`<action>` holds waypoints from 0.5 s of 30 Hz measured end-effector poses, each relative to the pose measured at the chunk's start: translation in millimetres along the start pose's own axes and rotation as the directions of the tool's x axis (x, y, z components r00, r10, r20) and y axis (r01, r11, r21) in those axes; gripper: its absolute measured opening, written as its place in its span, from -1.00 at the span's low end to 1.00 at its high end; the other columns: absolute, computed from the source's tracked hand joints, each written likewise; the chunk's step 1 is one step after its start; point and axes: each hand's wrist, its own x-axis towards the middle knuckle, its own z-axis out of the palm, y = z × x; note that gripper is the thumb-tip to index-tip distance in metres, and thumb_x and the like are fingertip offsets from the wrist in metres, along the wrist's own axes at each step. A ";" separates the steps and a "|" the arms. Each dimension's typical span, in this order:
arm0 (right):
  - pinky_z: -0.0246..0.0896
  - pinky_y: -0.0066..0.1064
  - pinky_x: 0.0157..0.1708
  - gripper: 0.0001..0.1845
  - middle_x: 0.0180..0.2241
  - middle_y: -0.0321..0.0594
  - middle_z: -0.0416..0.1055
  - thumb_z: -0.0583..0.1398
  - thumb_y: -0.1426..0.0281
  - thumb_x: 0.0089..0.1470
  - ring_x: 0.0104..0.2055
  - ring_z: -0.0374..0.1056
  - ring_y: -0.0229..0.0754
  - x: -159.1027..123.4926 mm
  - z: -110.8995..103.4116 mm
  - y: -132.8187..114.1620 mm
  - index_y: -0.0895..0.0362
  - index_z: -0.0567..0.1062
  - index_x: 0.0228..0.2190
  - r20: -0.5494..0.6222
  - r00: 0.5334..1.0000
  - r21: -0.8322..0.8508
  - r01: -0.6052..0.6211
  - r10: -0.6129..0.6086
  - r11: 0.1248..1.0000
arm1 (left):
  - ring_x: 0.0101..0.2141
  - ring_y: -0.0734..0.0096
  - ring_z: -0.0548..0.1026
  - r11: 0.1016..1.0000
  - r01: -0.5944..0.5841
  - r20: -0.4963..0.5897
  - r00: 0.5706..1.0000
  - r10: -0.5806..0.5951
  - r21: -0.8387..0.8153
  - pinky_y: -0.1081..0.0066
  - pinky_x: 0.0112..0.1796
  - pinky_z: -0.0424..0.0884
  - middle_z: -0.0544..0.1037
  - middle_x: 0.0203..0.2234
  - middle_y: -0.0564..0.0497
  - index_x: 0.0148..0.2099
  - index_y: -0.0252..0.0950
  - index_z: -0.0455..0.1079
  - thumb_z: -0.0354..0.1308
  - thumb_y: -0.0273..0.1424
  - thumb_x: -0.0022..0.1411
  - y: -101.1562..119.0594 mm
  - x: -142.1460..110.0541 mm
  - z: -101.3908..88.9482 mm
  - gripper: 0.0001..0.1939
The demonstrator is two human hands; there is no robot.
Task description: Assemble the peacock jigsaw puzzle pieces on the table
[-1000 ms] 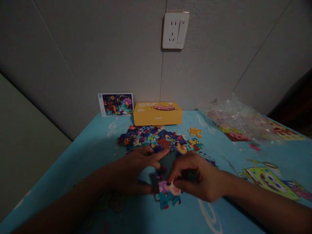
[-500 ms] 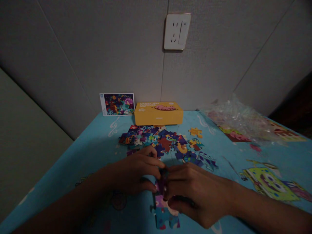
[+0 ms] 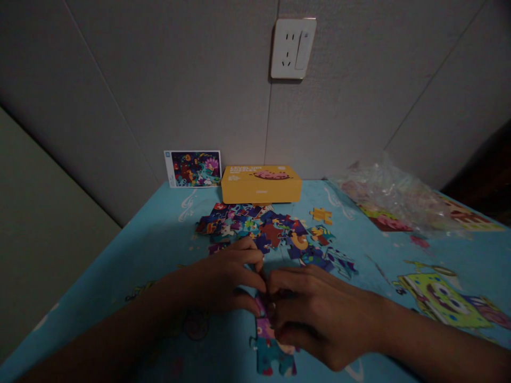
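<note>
A short strip of joined jigsaw pieces [image 3: 275,359], teal and pink, lies on the table close to me. At its far end is a purple jigsaw piece [image 3: 260,306], mostly covered by my fingers. My left hand [image 3: 231,276] has its thumb and curled fingers closed at the left edge of that piece. From the right, my right hand [image 3: 319,311] presses bent fingers together over the same piece and covers part of the pink one. Fingertips of both hands meet above the strip. Beyond them spreads a heap of loose jigsaw pieces [image 3: 271,234].
A yellow puzzle box [image 3: 261,190] stands against the wall, with a picture card [image 3: 194,169] leaning to its left. One orange jigsaw piece [image 3: 321,215] lies apart. Clear plastic wrapping [image 3: 393,194] covers flat printed sheets at the right. The blue cartoon tablecloth [image 3: 159,239] covers the table.
My right hand moved from the pink piece to the purple one and came against my left fingers. The strip now appears lower, nearer to me. The view shifted slightly.
</note>
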 end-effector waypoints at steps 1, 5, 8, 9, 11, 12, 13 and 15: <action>0.28 -0.38 -0.28 -0.91 -0.28 -0.18 0.38 0.23 0.40 0.13 -0.28 0.32 -0.20 0.0 0.2 0.4 0.14 0.55 -0.34 0.006 1.000 -0.002 0.001 -0.001 1.000 | -0.16 0.26 0.35 1.000 0.012 0.006 1.000 -0.012 -0.005 0.27 -0.09 0.32 0.46 -0.28 -0.03 -0.25 -0.24 0.56 0.35 -0.22 0.20 0.9 -0.4 -1.2 -0.81; 0.22 -0.38 -0.39 -0.89 -0.32 -0.20 0.39 0.23 0.37 0.13 -0.34 0.31 -0.21 0.8 -0.8 0.9 0.17 0.51 -0.34 0.009 1.000 -0.039 -0.006 0.006 0.999 | -0.15 0.24 0.36 0.999 0.035 0.027 0.999 -0.035 -0.024 0.27 -0.10 0.32 0.48 -0.29 -0.02 -0.22 -0.17 0.59 0.34 -0.21 0.21 3.3 -1.4 -3.8 -0.83; 0.19 -0.38 -0.42 -0.91 -0.34 -0.23 0.39 0.23 0.38 0.11 -0.37 0.30 -0.22 1.6 -2.0 0.1 0.16 0.50 -0.35 0.020 0.999 -0.049 -0.028 0.029 0.998 | -0.19 0.27 0.36 0.999 0.034 0.013 0.999 -0.033 -0.033 0.30 -0.14 0.32 0.46 -0.33 -0.02 -0.25 -0.17 0.59 0.31 -0.16 0.23 2.6 -1.5 -2.5 -0.79; 0.18 -0.38 -0.42 -0.92 -0.35 -0.23 0.40 0.24 0.39 0.10 -0.38 0.30 -0.23 1.8 -2.1 -0.2 0.15 0.50 -0.35 0.025 0.999 -0.045 -0.033 0.034 0.998 | -0.21 0.29 0.36 0.999 0.030 0.008 1.000 -0.030 -0.034 0.31 -0.16 0.32 0.45 -0.34 -0.01 -0.26 -0.17 0.59 0.31 -0.15 0.23 2.1 -1.5 -1.8 -0.79; 0.17 -0.38 -0.43 -0.93 -0.36 -0.24 0.41 0.25 0.41 0.08 -0.38 0.31 -0.23 2.0 -1.3 -0.7 0.15 0.50 -0.34 0.031 0.999 -0.027 -0.041 0.042 0.999 | -0.24 0.31 0.35 0.999 0.022 0.001 1.000 -0.022 -0.030 0.33 -0.20 0.30 0.43 -0.38 0.01 -0.28 -0.17 0.59 0.33 -0.16 0.21 1.2 -1.3 -0.4 -0.80; 0.17 -0.38 -0.43 -0.93 -0.36 -0.25 0.42 0.26 0.41 0.07 -0.38 0.32 -0.24 2.1 -0.5 -0.8 0.15 0.51 -0.34 0.032 0.998 -0.014 -0.045 0.045 0.999 | -0.26 0.32 0.34 1.000 0.018 -0.005 1.000 -0.018 -0.024 0.34 -0.22 0.29 0.42 -0.39 0.02 -0.29 -0.17 0.58 0.35 -0.17 0.19 0.9 -1.2 0.1 -0.81; 0.16 -0.39 -0.43 -0.93 -0.36 -0.26 0.43 0.26 0.42 0.07 -0.38 0.32 -0.24 2.2 0.5 -0.9 0.15 0.51 -0.34 0.033 0.998 0.000 -0.050 0.050 0.999 | -0.27 0.33 0.34 1.000 0.015 -0.007 1.000 -0.015 -0.020 0.34 -0.23 0.28 0.41 -0.41 0.03 -0.31 -0.19 0.58 0.36 -0.19 0.18 0.6 -1.2 0.5 -0.82; 0.17 -0.40 -0.43 -0.95 -0.36 -0.26 0.44 0.26 0.43 0.07 -0.38 0.34 -0.25 2.5 3.0 -0.9 0.14 0.51 -0.34 0.038 0.998 0.031 -0.058 0.056 0.998 | -0.28 0.34 0.33 1.000 0.016 -0.009 1.000 -0.016 -0.017 0.35 -0.23 0.28 0.39 -0.42 0.04 -0.34 -0.21 0.56 0.38 -0.23 0.16 0.6 -1.1 0.6 -0.83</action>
